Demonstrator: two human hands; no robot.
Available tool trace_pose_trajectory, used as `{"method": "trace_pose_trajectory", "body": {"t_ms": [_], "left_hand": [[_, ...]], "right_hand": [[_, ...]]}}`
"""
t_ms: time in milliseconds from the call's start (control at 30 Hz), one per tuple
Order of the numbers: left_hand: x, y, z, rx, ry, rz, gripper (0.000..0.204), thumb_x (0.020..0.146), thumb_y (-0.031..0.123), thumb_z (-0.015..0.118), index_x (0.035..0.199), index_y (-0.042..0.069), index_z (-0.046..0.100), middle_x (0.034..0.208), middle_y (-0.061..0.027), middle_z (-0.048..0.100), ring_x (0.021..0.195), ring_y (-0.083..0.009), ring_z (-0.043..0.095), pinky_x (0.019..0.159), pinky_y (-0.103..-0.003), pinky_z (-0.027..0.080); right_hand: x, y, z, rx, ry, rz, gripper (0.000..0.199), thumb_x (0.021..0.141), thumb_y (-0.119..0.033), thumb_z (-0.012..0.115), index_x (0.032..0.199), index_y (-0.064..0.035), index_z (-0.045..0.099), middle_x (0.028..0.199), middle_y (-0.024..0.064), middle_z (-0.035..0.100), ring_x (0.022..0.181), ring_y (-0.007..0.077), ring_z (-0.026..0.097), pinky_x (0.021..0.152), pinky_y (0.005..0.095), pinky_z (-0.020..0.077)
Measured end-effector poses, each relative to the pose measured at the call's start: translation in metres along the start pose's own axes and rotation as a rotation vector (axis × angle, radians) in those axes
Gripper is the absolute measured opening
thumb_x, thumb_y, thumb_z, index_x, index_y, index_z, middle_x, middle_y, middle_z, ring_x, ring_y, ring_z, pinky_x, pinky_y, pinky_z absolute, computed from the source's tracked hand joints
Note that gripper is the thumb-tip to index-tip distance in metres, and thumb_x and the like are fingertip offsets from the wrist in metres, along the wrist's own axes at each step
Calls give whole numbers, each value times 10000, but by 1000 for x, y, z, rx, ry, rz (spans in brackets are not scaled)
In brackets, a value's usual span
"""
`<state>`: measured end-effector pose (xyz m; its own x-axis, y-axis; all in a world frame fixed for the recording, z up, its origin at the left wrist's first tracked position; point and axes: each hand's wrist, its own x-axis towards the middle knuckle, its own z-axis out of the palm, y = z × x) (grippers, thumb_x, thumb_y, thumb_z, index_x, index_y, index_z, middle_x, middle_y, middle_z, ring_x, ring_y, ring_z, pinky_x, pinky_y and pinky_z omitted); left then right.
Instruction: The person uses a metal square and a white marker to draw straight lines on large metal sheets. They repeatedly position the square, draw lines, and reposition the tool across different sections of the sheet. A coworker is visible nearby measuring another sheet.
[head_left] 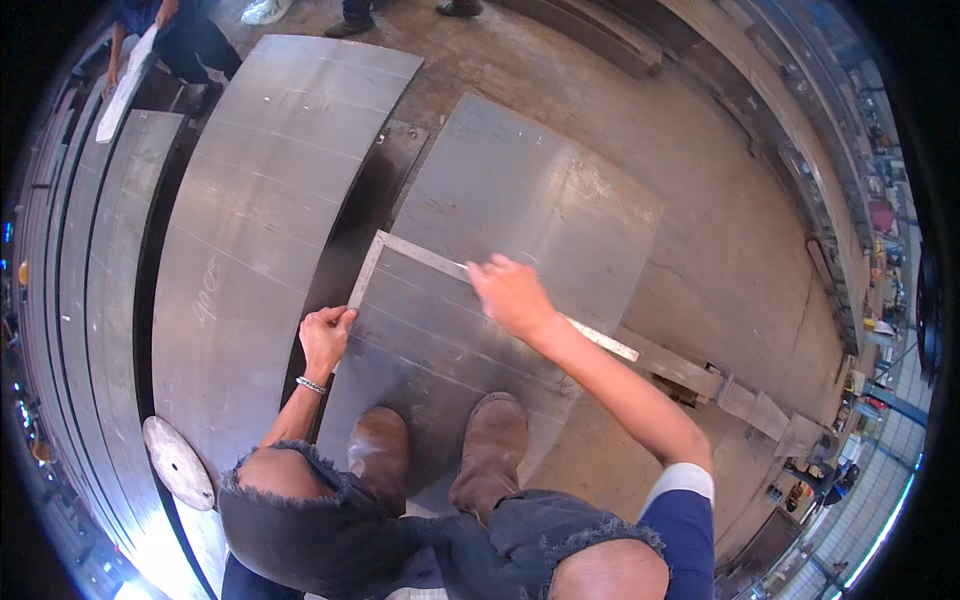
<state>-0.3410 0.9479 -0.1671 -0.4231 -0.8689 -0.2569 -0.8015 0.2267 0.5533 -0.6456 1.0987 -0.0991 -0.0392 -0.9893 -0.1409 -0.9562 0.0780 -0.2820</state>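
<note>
A metal framing square (420,252) lies on the grey steel sheet (410,345) in front of my boots. Its corner points away from me, one leg toward my left hand, the longer leg slanting right under my right forearm. My left hand (325,338) is closed on the end of the short leg, fingers pinched at the sheet's left edge. Over the long leg, my right hand (512,295), slightly blurred, pinches a thin white stick (460,264) like chalk, its tip by the square's edge. Faint pale lines cross the sheet.
My boots (495,440) stand on the sheet. Long steel plates (270,180) lie to the left, with a dark gap between. A round metal disc (178,463) rests at lower left. Another person (190,45) holds a pale strip at upper left. Steel beams (770,120) run along the right.
</note>
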Motion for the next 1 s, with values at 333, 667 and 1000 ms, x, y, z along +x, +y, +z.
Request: {"method": "trace_pose_trajectory", "body": {"t_ms": [333, 667, 1000], "left_hand": [[11, 2, 6, 10, -3, 26, 288, 813, 265, 756, 978, 30, 772, 838, -174, 736, 761, -286, 717, 717, -365, 534], [16, -12, 6, -44, -52, 3, 332, 838, 310, 771, 995, 18, 766, 767, -129, 733, 685, -198, 688, 655, -340, 520], [29, 12, 2, 61, -29, 108, 241, 855, 269, 746, 889, 32, 719, 729, -109, 700, 671, -229, 677, 644, -359, 515]], "right_hand": [[-220, 93, -62, -258, -316, 191, 373, 751, -49, 657, 1121, -6, 639, 869, 105, 689, 913, 279, 662, 702, 391, 570], [-255, 122, -15, 108, 334, 790, 181, 911, -87, 582, 1058, -53, 682, 850, 155, 714, 799, 304, 698, 671, 409, 531], [-239, 119, 33, 848, 538, 1133, 241, 923, -231, 694, 1044, -23, 686, 745, 35, 685, 658, 83, 602, 604, 271, 490]]}}
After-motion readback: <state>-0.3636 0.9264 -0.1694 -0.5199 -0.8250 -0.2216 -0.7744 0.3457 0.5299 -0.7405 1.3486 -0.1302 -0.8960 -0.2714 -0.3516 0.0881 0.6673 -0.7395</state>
